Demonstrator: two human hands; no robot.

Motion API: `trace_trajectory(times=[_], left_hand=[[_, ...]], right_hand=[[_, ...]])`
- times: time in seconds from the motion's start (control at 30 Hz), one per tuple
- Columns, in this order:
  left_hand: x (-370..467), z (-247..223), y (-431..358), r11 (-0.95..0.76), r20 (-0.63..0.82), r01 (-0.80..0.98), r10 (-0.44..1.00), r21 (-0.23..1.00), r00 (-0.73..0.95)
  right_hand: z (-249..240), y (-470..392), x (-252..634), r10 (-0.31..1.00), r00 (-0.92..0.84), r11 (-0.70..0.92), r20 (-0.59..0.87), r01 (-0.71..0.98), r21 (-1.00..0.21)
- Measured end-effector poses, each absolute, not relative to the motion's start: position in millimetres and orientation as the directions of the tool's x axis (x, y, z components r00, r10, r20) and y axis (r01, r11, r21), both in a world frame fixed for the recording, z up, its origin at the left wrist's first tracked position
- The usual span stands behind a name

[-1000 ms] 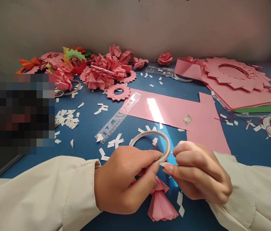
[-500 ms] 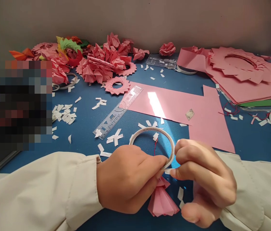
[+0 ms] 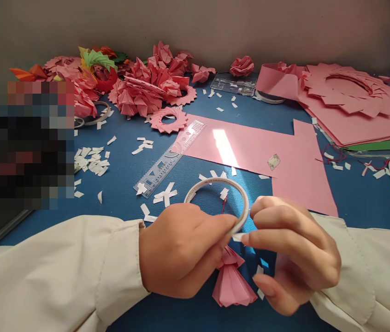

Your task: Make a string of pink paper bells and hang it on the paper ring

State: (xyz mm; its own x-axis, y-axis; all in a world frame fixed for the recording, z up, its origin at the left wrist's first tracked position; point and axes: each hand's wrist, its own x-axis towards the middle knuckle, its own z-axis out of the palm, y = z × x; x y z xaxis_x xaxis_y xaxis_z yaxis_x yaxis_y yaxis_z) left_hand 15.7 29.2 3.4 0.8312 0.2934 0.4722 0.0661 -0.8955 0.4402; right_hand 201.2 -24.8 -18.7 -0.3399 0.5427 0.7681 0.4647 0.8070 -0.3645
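My left hand [image 3: 186, 253] is closed around the lower rim of a roll of double-sided tape [image 3: 246, 203], holding it upright above the table. A short white tape end [image 3: 238, 237] sticks out from the roll beside my left fingertips. My right hand [image 3: 295, 251] is to the right, its index fingertip touching that tape end, while the thumb stays well apart below. Under my hands lies a folded pink paper piece [image 3: 234, 286], flared like a skirt, its top partly hidden by my left hand. A red thread [image 3: 223, 205] shows through the tape ring.
A clear ruler [image 3: 169, 159] rests across cut pink paper [image 3: 243, 143]. White scraps [image 3: 93, 161] lie scattered over the blue table [image 3: 119, 203]. Folded pink paper flowers [image 3: 143, 92] are heaped at the back left. A large pink paper ring [image 3: 350, 90] sits on sheets at the back right.
My right thumb has moved up and left. The tape roll has shifted slightly left and up in view, still in my left hand. The right index fingertip remains at the tape end.
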Motion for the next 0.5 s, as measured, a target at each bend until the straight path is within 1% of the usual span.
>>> trace_trajectory(times=[0.07,0.13,0.23,0.33,0.43,0.5], left_hand=[[13.1,3.2,30.2,-0.874,0.479,0.139,0.38,0.465,0.791],[11.4,2.5,30.5,-0.862,0.49,0.18,0.427,0.474,0.76],[10.5,0.6,29.8,-0.862,0.499,0.175,0.429,0.476,0.753],[10.9,-1.6,29.4,-0.847,0.472,0.18,0.441,0.5,0.763],[11.2,-2.7,30.6,-0.855,0.451,0.189,0.427,0.482,0.783],[11.3,-2.4,32.2,-0.87,0.445,0.187,0.406,0.457,0.799]], right_hand=[[-17.1,-20.0,203.1,0.557,-0.323,0.799,0.765,0.461,-0.387],[-13.9,-16.0,204.6,0.582,-0.306,0.771,0.753,0.5,-0.393],[-7.8,-13.7,206.4,0.598,-0.363,0.733,0.714,0.608,-0.305],[-3.5,-15.8,209.1,0.584,-0.395,0.739,0.71,0.62,-0.263],[-1.1,-18.9,211.8,0.577,-0.412,0.763,0.705,0.58,-0.285],[0.7,-20.1,212.4,0.634,-0.436,0.754,0.639,0.532,-0.385]])
